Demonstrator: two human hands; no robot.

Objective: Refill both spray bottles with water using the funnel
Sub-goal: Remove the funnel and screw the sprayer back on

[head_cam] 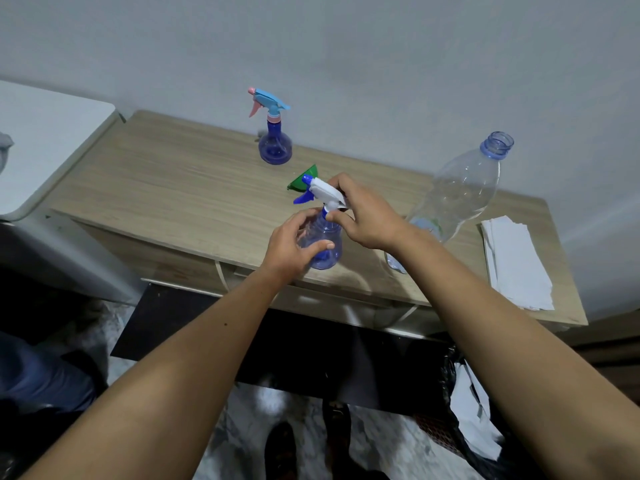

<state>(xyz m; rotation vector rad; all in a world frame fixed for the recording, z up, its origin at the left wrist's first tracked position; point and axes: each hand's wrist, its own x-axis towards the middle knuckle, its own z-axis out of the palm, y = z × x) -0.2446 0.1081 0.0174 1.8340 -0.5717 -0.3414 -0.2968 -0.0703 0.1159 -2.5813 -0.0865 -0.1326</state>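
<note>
Fingers of the left hand (294,245) curled round the clear blue belly of the near spray bottle (323,242), thumb across its front, while the right hand (367,216) pinched the white-and-blue trigger head (323,192) at its collar, thumb below and fingertips over the top. Whether that bottle held any water could not be told. Just beyond the right fingertips lay the green funnel (304,180), a smooth plastic cone on its side, partly hidden by the trigger head. Farther past the fingers stood the second spray bottle (275,143), round-bodied blue plastic with a light blue and pink trigger, its contents unclear. Beside the right wrist rose a tall clear water bottle (460,192), ribbed, uncapped and looking mostly empty. Outside the right forearm lay a stack of white paper napkins (516,261) on the pale wood-grain table (166,188).
</note>
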